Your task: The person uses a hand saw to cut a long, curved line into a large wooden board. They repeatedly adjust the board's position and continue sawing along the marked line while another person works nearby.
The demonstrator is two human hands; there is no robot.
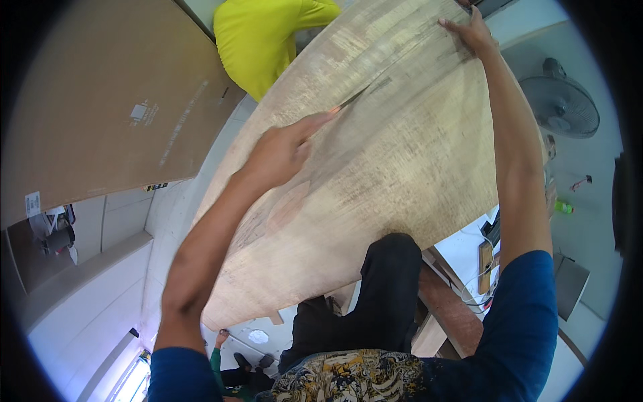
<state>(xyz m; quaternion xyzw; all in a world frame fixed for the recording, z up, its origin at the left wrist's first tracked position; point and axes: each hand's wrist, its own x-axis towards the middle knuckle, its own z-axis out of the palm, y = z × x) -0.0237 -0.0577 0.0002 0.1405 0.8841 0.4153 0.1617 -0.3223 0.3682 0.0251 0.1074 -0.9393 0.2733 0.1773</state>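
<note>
A large, pale wooden board (pixel 395 174) with a curved edge and grey, worn streaks lies across the view in front of me. Over its left half, my left hand (pixel 282 153) is closed with the index finger stretched forward. A thin dark blade-like tool (pixel 352 98) runs from that fingertip along the wood grain; its handle, if any, is hidden in the hand. At the far right, my right hand (pixel 474 35) grips the board's edge, thumb on the top face and the other fingers partly hidden beyond it. My dark-trousered knee (pixel 395 251) is against the near edge.
A person in a yellow top (pixel 258 40) is beyond the board. A big cardboard box (pixel 100 100) stands left; a fan (pixel 561 104) is at right. Wooden pieces (pixel 450 311) and cables (pixel 479 295) lie under the board's right side. Another person's green sleeve (pixel 216 362) shows below.
</note>
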